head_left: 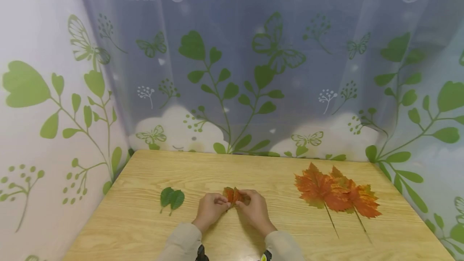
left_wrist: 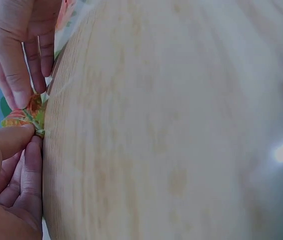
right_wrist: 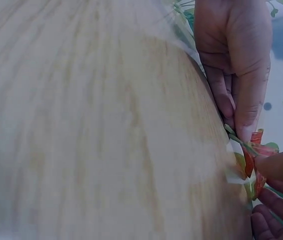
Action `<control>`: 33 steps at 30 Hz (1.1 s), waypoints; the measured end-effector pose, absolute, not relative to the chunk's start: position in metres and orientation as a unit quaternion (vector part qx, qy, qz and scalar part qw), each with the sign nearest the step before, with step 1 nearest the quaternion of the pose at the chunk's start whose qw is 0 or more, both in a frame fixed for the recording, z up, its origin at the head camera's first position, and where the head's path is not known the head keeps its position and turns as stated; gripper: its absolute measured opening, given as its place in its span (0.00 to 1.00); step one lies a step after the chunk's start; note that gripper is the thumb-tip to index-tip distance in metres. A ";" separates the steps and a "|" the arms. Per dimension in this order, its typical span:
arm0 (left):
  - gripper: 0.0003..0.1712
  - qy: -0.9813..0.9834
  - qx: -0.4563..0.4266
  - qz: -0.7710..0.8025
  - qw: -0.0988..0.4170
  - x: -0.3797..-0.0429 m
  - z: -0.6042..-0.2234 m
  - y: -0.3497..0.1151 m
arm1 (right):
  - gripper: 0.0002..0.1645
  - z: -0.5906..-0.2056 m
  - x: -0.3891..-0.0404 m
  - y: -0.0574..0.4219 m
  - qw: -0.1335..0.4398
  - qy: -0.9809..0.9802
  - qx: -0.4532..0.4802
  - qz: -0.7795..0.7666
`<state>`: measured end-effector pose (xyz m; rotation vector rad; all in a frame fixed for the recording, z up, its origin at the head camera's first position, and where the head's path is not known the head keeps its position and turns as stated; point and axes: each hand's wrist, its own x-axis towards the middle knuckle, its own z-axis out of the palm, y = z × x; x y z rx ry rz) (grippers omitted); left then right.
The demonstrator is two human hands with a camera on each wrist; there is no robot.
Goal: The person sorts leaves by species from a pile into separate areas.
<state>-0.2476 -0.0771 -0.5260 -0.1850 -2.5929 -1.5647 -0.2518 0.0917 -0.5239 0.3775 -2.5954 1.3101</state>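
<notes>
Between both hands, a small orange-red leaf (head_left: 232,195) with a folded, creased blade is held just above the wooden table. My left hand (head_left: 211,208) pinches it low down, thumb against fingers at the green stem (left_wrist: 40,133). From the other side my right hand (head_left: 255,208) holds the blade's edge between thumb and fingers. In the left wrist view the leaf (left_wrist: 24,116) shows orange and yellow-green patches. The right wrist view has its red folds (right_wrist: 254,155) partly covered by my right thumb.
Two green leaves (head_left: 172,199) lie on the table to the left. On the right lie several large orange maple leaves (head_left: 335,190) with long dark stems. A patterned curtain (head_left: 232,71) hangs behind the wooden table (head_left: 145,233) and along its sides.
</notes>
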 end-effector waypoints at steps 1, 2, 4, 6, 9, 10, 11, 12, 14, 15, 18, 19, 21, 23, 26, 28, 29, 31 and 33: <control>0.05 -0.853 -0.062 -0.515 0.053 -0.248 -0.526 -0.077 | 0.20 -0.524 -0.252 0.092 0.103 -0.880 0.131 0.445; 0.05 -0.853 -0.062 -0.515 0.052 -0.248 -0.526 -0.077 | 0.20 -0.524 -0.253 0.092 0.101 -0.879 0.133 0.447; 0.05 -0.853 -0.065 -0.515 0.050 -0.248 -0.525 -0.077 | 0.22 -0.524 -0.255 0.092 0.096 -0.876 0.136 0.453; 0.05 -0.853 -0.066 -0.516 0.048 -0.247 -0.525 -0.077 | 0.26 -0.526 -0.257 0.091 0.094 -0.876 0.135 0.454; 0.05 -0.852 -0.070 -0.517 0.047 -0.247 -0.524 -0.077 | 0.28 -0.528 -0.261 0.090 0.101 -0.877 0.143 0.447; 0.05 -0.851 -0.070 -0.518 0.047 -0.247 -0.524 -0.077 | 0.27 -0.529 -0.262 0.089 0.103 -0.879 0.143 0.442; 0.05 -0.851 -0.070 -0.519 0.047 -0.247 -0.524 -0.076 | 0.27 -0.529 -0.263 0.089 0.106 -0.882 0.146 0.436; 0.04 -0.850 -0.071 -0.519 0.047 -0.247 -0.524 -0.076 | 0.26 -0.530 -0.264 0.089 0.108 -0.883 0.151 0.431; 0.04 -0.851 -0.069 -0.518 0.049 -0.247 -0.524 -0.076 | 0.24 -0.529 -0.264 0.089 0.104 -0.885 0.159 0.426; 0.04 -0.851 -0.068 -0.518 0.050 -0.247 -0.524 -0.076 | 0.24 -0.529 -0.264 0.090 0.101 -0.885 0.163 0.425; 0.05 -0.852 -0.067 -0.517 0.049 -0.247 -0.524 -0.076 | 0.24 -0.527 -0.263 0.095 0.078 -0.882 0.173 0.432; 0.05 -0.852 -0.066 -0.517 0.048 -0.247 -0.524 -0.076 | 0.24 -0.526 -0.262 0.097 0.068 -0.880 0.177 0.436; 0.06 -0.853 -0.067 -0.515 0.047 -0.246 -0.524 -0.077 | 0.25 -0.527 -0.262 0.100 0.051 -0.876 0.187 0.442; 0.06 -0.854 -0.067 -0.514 0.045 -0.245 -0.522 -0.078 | 0.26 -0.529 -0.262 0.102 0.042 -0.872 0.197 0.447; 0.06 -0.855 -0.066 -0.513 0.045 -0.244 -0.520 -0.079 | 0.27 -0.532 -0.263 0.103 0.038 -0.865 0.202 0.459; 0.06 -0.855 -0.065 -0.513 0.043 -0.244 -0.520 -0.079 | 0.27 -0.533 -0.263 0.103 0.041 -0.858 0.197 0.473; 0.06 -0.855 -0.065 -0.514 0.043 -0.245 -0.520 -0.079 | 0.27 -0.533 -0.262 0.104 0.042 -0.855 0.194 0.479; 0.06 -0.854 -0.064 -0.514 0.043 -0.245 -0.521 -0.079 | 0.28 -0.534 -0.262 0.104 0.043 -0.849 0.187 0.492; 0.06 -0.855 -0.064 -0.513 0.044 -0.245 -0.521 -0.079 | 0.28 -0.534 -0.262 0.105 0.042 -0.845 0.183 0.501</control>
